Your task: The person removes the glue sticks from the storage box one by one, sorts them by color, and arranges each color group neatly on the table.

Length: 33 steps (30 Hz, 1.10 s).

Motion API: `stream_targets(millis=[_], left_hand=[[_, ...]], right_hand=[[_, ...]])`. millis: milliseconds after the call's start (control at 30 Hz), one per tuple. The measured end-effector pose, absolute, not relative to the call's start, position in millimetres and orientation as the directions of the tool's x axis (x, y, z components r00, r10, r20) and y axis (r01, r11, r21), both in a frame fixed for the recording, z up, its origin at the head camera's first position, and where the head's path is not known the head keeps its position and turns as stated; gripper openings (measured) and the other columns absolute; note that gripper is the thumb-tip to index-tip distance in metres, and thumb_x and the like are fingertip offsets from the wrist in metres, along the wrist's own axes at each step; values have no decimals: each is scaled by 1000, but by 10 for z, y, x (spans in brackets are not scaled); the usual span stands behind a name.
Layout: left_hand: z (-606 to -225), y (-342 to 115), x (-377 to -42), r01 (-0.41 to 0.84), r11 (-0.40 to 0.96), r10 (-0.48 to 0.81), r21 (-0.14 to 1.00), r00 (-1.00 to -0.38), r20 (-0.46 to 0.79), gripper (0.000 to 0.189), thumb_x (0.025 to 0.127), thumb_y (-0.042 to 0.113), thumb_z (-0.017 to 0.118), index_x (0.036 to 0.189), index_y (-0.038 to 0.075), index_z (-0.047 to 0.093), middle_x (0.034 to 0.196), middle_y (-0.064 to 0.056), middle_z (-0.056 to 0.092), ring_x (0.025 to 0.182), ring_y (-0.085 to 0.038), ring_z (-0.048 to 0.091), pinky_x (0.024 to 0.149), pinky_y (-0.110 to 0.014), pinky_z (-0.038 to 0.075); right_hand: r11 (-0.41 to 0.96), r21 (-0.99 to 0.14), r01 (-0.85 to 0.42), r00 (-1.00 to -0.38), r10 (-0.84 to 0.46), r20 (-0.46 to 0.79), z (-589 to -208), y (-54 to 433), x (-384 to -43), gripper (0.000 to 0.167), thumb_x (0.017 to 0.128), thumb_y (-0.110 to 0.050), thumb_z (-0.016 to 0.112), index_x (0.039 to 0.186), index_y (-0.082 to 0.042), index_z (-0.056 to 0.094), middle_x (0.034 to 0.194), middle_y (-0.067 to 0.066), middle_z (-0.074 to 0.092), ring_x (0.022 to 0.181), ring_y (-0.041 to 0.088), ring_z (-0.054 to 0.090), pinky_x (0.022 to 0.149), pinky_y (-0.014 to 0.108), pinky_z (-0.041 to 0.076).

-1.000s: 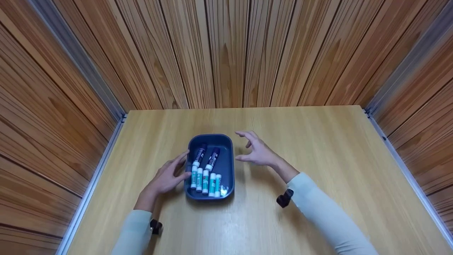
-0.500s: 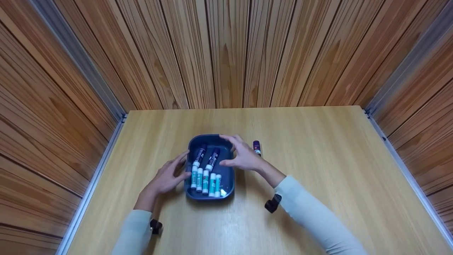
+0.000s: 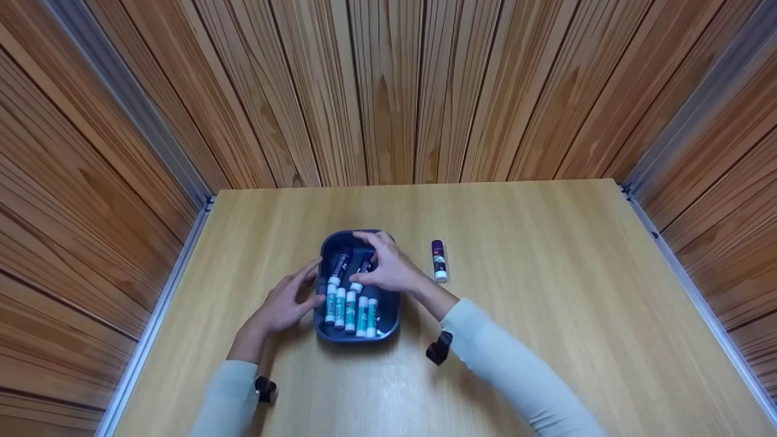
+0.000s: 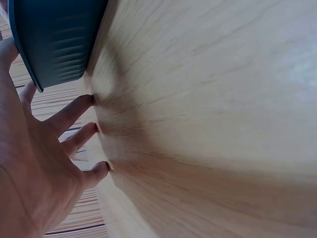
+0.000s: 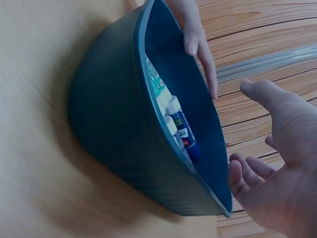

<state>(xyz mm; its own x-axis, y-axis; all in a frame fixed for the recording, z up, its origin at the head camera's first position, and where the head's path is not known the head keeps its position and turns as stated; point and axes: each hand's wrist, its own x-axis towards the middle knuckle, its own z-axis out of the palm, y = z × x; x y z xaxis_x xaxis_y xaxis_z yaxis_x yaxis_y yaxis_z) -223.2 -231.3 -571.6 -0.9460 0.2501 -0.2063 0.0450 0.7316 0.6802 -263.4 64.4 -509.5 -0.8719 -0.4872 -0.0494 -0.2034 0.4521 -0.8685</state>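
Observation:
A dark blue bin (image 3: pixel 389 312) stands on the table, holding several white-and-green glue sticks (image 3: pixel 350 311) at its near end and two dark purple ones (image 3: pixel 340 266) farther back. My left hand (image 3: pixel 284 305) rests at the bin's left rim, its thumb over the edge; in the left wrist view its other fingers (image 4: pixel 72 110) are spread down to the table. Over the bin is my right hand (image 3: pixel 391 268), thumb and fingers apart above a purple glue stick (image 3: pixel 358 285) that it partly covers. Nothing shows between its fingers in the right wrist view.
Another purple glue stick (image 3: pixel 439 261) with a white end lies on the table to the right of the bin, beyond my right wrist. Wood-panelled walls (image 3: pixel 388 91) with metal corner strips enclose the wooden table (image 3: pixel 546 255) at the back and sides.
My right hand has moved left from beside the bin to over it. The purple glue stick on the table, hidden at first, has come into view. The left hand has stayed at the rim.

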Motion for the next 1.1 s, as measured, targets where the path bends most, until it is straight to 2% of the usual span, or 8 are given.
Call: stream_targets(millis=[167, 333, 467, 700, 867, 1100], left_hand=[[-5718, -2319, -2227, 36, 733, 248, 679, -944, -218, 83, 108, 65, 62, 178, 53, 19, 186, -5, 38, 174, -51, 25, 130, -89, 23], [-5725, -2322, -2227, 23, 726, 245, 688, -943, -227, 84, 108, 65, 64, 177, 55, 18, 187, -4, 36, 174, -50, 24, 131, -89, 23], [-5728, -2312, -2230, 24, 729, 245, 684, -942, -229, 85, 107, 67, 64, 177, 55, 18, 187, -5, 36, 174, -50, 25, 130, -88, 25], [-5727, -2309, -2227, 40, 720, 253, 692, -944, -210, 83, 109, 63, 64, 178, 53, 18, 186, -4, 38, 174, -51, 26, 131, -88, 23], [-5713, -2310, -2220, 54, 722, 263, 690, -944, -201, 83, 110, 61, 64, 178, 51, 19, 185, -6, 40, 173, -52, 27, 131, -88, 23], [-5717, -2335, -2225, 50, 722, 265, 690, -941, -209, 81, 111, 62, 62, 178, 54, 17, 186, -4, 39, 173, -53, 25, 130, -89, 23]], right_hand=[[481, -865, -144, -902, -423, -86, -5142, 507, -2676, 87, 100, -31, 88, 174, -23, 43, 168, 24, 43, 146, 48, 59, 121, 60, 55], [520, -846, -118, -919, -381, -106, -5189, 387, -2727, 88, 99, -30, 90, 173, -24, 44, 170, 20, 44, 160, 45, 45, 134, 67, 42], [557, -823, -113, -929, -354, -112, -5251, 314, -2757, 86, 98, -30, 91, 172, -22, 47, 170, 18, 46, 157, 40, 40, 134, 63, 41], [611, -779, -137, -948, -308, -75, -5326, 218, -2775, 88, 93, -34, 94, 169, -18, 52, 167, 17, 52, 145, 38, 42, 127, 58, 44], [623, -771, -129, -954, -289, -74, -5389, 173, -2782, 89, 90, -35, 95, 166, -15, 55, 166, 18, 52, 144, 38, 44, 127, 60, 43], [614, -785, -81, -957, -267, -110, -5540, 106, -2851, 89, 89, -34, 96, 166, -15, 55, 168, 16, 50, 146, 35, 42, 130, 57, 43]])
